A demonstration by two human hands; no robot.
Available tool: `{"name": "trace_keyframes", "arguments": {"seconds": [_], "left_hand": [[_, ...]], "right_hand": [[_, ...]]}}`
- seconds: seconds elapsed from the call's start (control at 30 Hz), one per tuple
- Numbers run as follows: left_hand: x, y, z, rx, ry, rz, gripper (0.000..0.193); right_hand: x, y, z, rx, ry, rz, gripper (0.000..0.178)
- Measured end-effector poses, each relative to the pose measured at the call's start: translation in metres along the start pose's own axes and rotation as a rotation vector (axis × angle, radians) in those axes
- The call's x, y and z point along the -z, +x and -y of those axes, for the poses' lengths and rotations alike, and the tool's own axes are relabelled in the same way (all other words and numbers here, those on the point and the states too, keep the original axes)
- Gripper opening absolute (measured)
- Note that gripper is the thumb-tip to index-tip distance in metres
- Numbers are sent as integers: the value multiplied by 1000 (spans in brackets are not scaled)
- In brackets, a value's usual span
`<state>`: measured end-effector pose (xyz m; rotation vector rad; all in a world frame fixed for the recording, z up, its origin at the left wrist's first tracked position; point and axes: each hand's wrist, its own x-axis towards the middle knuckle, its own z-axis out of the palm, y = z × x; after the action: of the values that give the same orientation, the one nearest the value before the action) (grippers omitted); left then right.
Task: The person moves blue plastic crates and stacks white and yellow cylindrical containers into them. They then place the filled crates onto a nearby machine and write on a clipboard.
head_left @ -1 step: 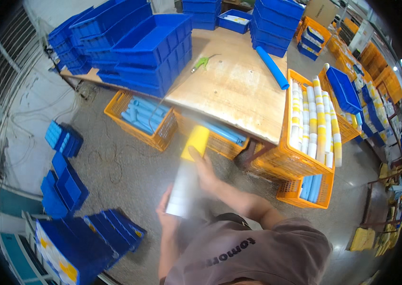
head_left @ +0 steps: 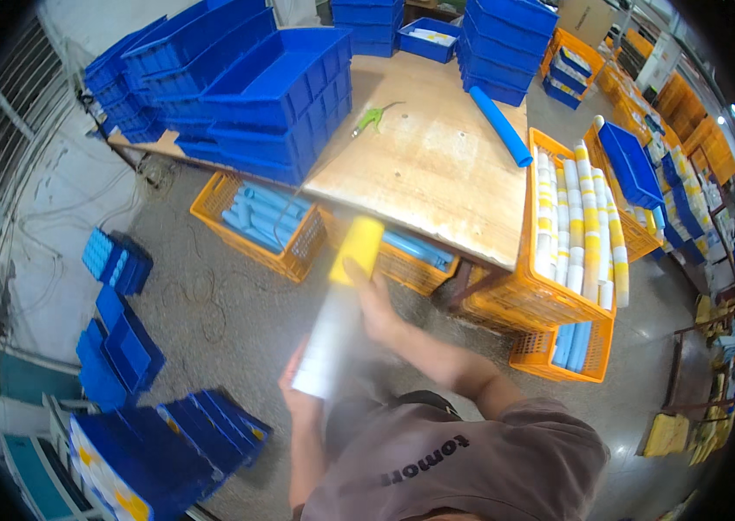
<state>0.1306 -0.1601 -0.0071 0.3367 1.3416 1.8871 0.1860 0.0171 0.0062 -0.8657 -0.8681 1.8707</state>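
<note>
Between my hands, in front of my body, is a long tube (head_left: 338, 321), yellow at its far end and white along the rest. It lies aslant, its far end pointing away and a little to the right. My right hand (head_left: 371, 293) is wrapped round it where yellow meets white, with the thumb on top. My left hand (head_left: 298, 388) grips the white near end from its left side, with most of the fingers hidden behind it. The middle of the tube looks blurred, so its surface detail cannot be made out.
Ahead stands a wooden table (head_left: 437, 174) with stacked blue bins (head_left: 285, 95), a green air gun (head_left: 372, 120) and a blue tube (head_left: 500, 127). Right of it, an orange crate (head_left: 506, 291) holds white-and-yellow tubes (head_left: 575, 221). An orange crate of light-blue tubes (head_left: 254, 214) sits below. Blue bins (head_left: 154, 451) stand lower left.
The tube and my left hand have shifted slightly to the left, and the yellow end is a little farther from me. Both hands keep their hold.
</note>
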Motion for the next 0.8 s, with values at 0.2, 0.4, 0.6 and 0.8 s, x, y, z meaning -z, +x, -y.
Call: {"name": "trace_keyframes", "arguments": {"seconds": [0.2, 0.4, 0.6, 0.8], "left_hand": [[58, 200, -59, -158, -377, -290, 31], [46, 353, -132, -337, -673, 148, 45], [3, 442, -161, -482, -460, 330, 50], [-93, 460, -139, -319, -372, 375, 53]], "right_hand": [[-129, 258, 76, 862, -752, 263, 61], [-205, 350, 101, 728, -1880, 647, 61], [-122, 336, 189, 1253, -1647, 384, 59], [34, 221, 179, 958, -1884, 284, 33]]}}
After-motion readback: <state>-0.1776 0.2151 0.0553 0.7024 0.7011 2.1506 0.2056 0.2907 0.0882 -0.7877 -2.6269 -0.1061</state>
